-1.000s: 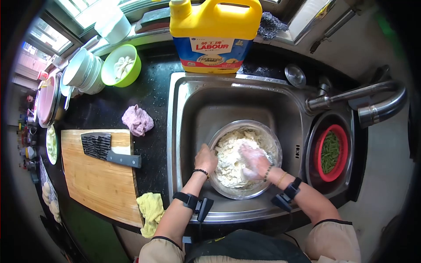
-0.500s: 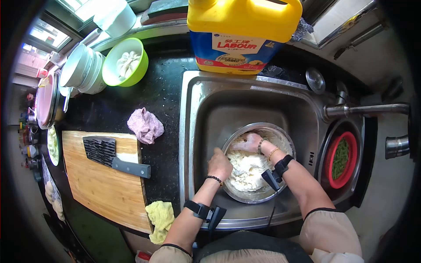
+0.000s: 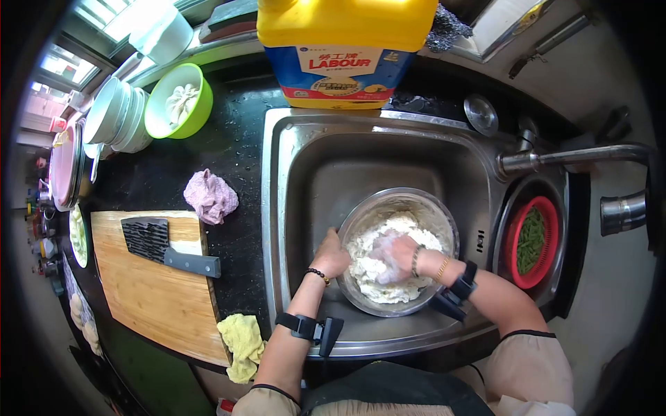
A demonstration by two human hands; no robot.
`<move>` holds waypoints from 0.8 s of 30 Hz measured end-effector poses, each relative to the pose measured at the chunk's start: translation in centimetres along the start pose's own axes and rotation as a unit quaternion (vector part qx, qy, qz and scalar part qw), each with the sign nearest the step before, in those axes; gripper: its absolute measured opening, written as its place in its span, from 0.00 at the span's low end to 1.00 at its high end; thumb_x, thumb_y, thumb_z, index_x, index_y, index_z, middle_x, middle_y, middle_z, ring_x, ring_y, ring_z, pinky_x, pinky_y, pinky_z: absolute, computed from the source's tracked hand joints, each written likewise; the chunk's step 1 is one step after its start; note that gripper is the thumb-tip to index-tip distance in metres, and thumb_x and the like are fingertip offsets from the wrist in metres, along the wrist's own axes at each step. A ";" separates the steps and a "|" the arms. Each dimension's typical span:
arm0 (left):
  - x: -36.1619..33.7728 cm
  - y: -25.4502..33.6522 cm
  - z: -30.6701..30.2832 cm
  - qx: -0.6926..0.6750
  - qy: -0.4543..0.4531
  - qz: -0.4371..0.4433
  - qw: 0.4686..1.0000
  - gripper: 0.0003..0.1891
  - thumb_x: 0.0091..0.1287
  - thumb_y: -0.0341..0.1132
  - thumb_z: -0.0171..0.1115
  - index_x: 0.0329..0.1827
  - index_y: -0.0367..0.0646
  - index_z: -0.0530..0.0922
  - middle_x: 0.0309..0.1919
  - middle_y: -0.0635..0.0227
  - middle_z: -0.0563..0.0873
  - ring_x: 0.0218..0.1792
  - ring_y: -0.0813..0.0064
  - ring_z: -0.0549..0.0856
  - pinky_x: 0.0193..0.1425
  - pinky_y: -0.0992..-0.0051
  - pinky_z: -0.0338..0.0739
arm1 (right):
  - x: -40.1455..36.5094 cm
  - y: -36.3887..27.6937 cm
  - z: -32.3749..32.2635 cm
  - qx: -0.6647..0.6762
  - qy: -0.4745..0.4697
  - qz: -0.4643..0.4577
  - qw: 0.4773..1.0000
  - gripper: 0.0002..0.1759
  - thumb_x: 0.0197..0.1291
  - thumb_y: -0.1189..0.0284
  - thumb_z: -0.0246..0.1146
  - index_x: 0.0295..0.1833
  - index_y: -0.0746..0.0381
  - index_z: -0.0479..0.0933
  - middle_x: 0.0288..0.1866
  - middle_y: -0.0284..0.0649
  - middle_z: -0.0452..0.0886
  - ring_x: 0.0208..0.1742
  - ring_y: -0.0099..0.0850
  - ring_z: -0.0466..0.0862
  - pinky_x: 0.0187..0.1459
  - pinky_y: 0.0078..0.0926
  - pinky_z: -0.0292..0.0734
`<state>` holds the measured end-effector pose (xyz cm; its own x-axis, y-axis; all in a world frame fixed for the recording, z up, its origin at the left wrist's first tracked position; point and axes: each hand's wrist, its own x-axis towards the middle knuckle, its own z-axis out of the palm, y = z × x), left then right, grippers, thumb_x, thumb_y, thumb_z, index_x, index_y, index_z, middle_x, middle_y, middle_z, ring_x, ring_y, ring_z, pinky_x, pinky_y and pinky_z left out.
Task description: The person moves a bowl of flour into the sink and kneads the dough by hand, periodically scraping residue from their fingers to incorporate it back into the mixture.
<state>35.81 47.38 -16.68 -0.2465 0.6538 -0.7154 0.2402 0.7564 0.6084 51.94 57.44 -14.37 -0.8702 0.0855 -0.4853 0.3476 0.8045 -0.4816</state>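
A round metal bowl [image 3: 355, 220] stands in the sink basin with crumbly white flour dough [image 3: 413, 234] inside it. At the bowl's left rim, my left hand [image 3: 329, 255] is closed over the edge, with some fingers hidden behind it. My right hand [image 3: 394, 256] is down in the bowl, touching the middle of the dough. White flour coats it and motion blurs its fingers, so their exact pose does not show.
The steel sink [image 3: 326, 149] has a faucet [image 3: 576, 154] at right, near a red basket [image 3: 515, 243] of green beans. A cleaver [image 3: 187, 262] lies on the cutting board [image 3: 152, 305]. A yellow jug [image 3: 340, 69] stands behind; a green bowl [image 3: 198, 114] sits at back left.
My right hand has moved from the bowl's far side towards me, into the middle of the dough. My left hand stays at the rim. The whole view has shifted slightly.
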 end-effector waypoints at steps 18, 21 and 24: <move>0.2 0.2 0.4 -0.007 0.009 -0.014 1.000 0.26 0.51 0.23 0.51 0.56 0.28 0.60 0.47 0.37 0.76 0.52 0.47 0.76 0.57 0.62 0.68 | -6.2 -2.0 5.5 -0.117 0.176 0.022 0.977 0.14 0.44 0.57 0.61 0.30 0.56 0.74 0.37 0.40 0.75 0.40 0.38 0.76 0.50 0.48 0.61; -0.3 0.8 0.3 0.000 0.016 -0.022 1.000 0.23 0.51 0.23 0.53 0.52 0.30 0.62 0.45 0.39 0.77 0.51 0.46 0.76 0.57 0.61 0.69 | -4.7 -1.0 6.0 -0.168 0.137 -0.011 0.976 0.15 0.47 0.56 0.58 0.33 0.56 0.74 0.38 0.40 0.75 0.36 0.38 0.78 0.52 0.51 0.61; -0.5 1.5 0.0 0.012 0.015 -0.047 0.999 0.20 0.51 0.23 0.54 0.49 0.31 0.62 0.45 0.40 0.77 0.50 0.45 0.76 0.57 0.59 0.69 | -3.3 -0.6 6.6 -0.182 0.126 -0.013 0.975 0.13 0.45 0.57 0.58 0.33 0.54 0.73 0.39 0.39 0.75 0.33 0.39 0.77 0.53 0.53 0.60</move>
<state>36.33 48.20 -15.43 -0.2965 0.5806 -0.7583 0.2372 0.8139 0.5304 56.87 52.85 -17.29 -0.9511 0.1668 -0.2600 0.2172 0.9597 -0.1786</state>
